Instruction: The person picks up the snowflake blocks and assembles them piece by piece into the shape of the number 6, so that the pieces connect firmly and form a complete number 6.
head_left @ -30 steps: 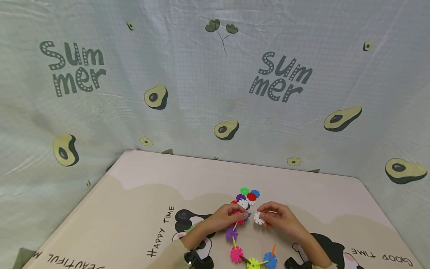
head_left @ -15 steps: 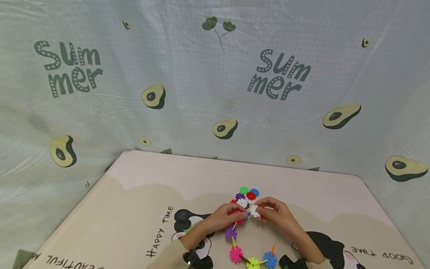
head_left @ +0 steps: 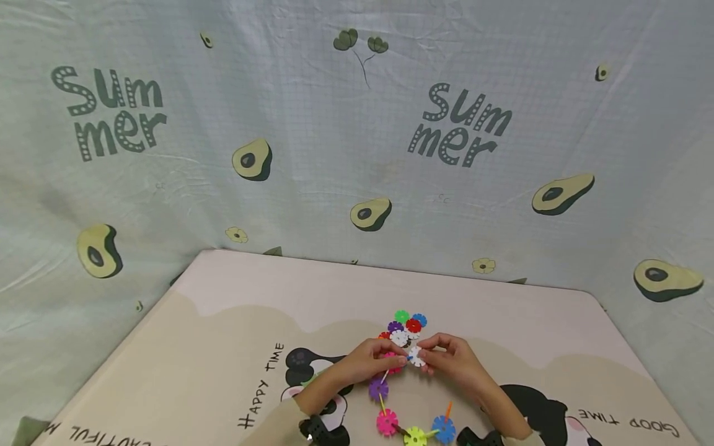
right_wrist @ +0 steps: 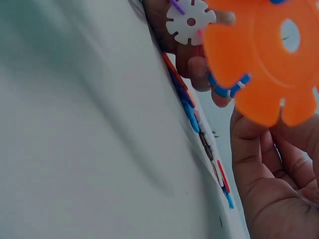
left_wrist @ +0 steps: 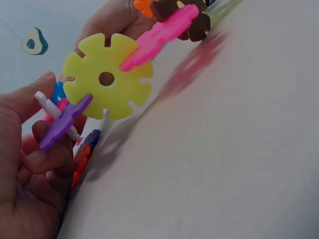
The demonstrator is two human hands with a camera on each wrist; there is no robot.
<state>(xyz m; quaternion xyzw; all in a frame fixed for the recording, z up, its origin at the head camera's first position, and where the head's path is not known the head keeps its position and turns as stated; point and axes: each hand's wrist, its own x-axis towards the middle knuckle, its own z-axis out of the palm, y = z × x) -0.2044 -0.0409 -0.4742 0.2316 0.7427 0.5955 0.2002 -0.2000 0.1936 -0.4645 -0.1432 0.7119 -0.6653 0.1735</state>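
A chain of slotted plastic snowflake discs curves over the table in the head view, with a purple disc (head_left: 378, 389), a pink disc (head_left: 387, 422), a yellow disc (head_left: 415, 437) and a blue disc (head_left: 444, 428) along it. My left hand (head_left: 365, 364) pinches the chain's upper end around another pink disc (head_left: 393, 367). A small blue disc (left_wrist: 59, 91) shows by the left thumb. Between thumb and fingers, my right hand (head_left: 454, 362) pinches a white disc (head_left: 415, 355), its edge against the blue one. An orange disc (right_wrist: 239, 55) hides part of the right fingertips in the right wrist view.
Beyond the hands lies a loose pile of discs, including a green disc (head_left: 401, 316), a red disc (head_left: 413, 326) and a white disc (head_left: 398, 338). The printed tabletop (head_left: 234, 328) ends at a hanging avocado-print cloth (head_left: 312, 155).
My right hand has moved left with the white disc, bringing it from a gap away up against the blue disc at the chain's end. The left hand has kept its hold nearly still.
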